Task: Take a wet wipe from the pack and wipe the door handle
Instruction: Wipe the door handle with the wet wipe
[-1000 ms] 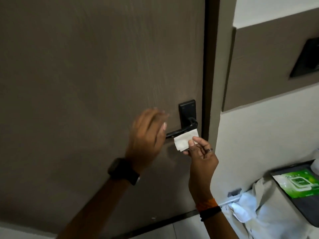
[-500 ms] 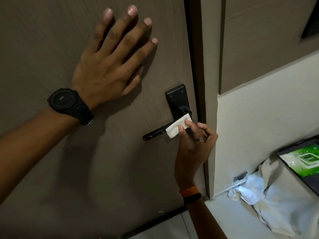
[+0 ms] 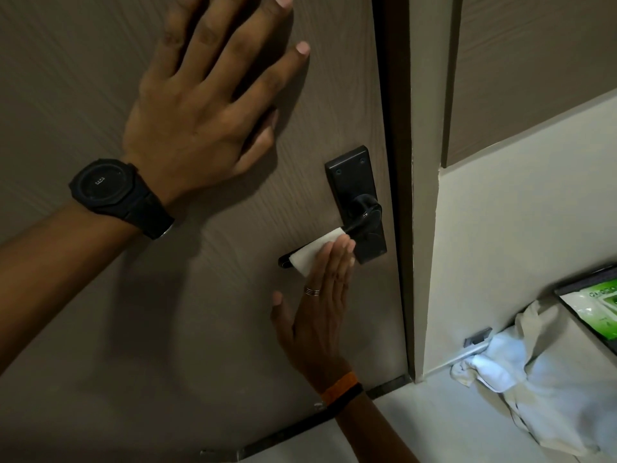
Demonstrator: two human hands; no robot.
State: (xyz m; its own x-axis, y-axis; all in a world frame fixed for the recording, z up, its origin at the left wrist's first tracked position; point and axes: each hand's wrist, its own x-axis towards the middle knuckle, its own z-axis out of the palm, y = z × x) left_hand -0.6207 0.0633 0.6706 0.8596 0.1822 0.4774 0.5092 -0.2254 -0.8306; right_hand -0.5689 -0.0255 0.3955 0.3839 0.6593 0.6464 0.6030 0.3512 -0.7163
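A black lever door handle (image 3: 362,213) on a black backplate sits at the right edge of the brown door (image 3: 133,312). A white wet wipe (image 3: 312,253) is draped over the lever. My right hand (image 3: 317,315) reaches up from below, its straight fingers pressing the wipe against the lever, thumb spread to the left. My left hand (image 3: 203,105), with a black watch on the wrist, lies flat on the door up and left of the handle, fingers apart. The green wet wipe pack (image 3: 597,309) lies at the right edge, partly cut off.
The door frame (image 3: 397,162) and a cream wall (image 3: 500,228) stand right of the handle. A dark tray (image 3: 574,289) holds the pack. Crumpled white cloth (image 3: 551,392) lies on the floor below it, against the wall.
My left hand rose from beside the handle and pressed flat on the door. My right hand went from pinching the wipe at the handle's base to pressing it along the lever with flat fingers.
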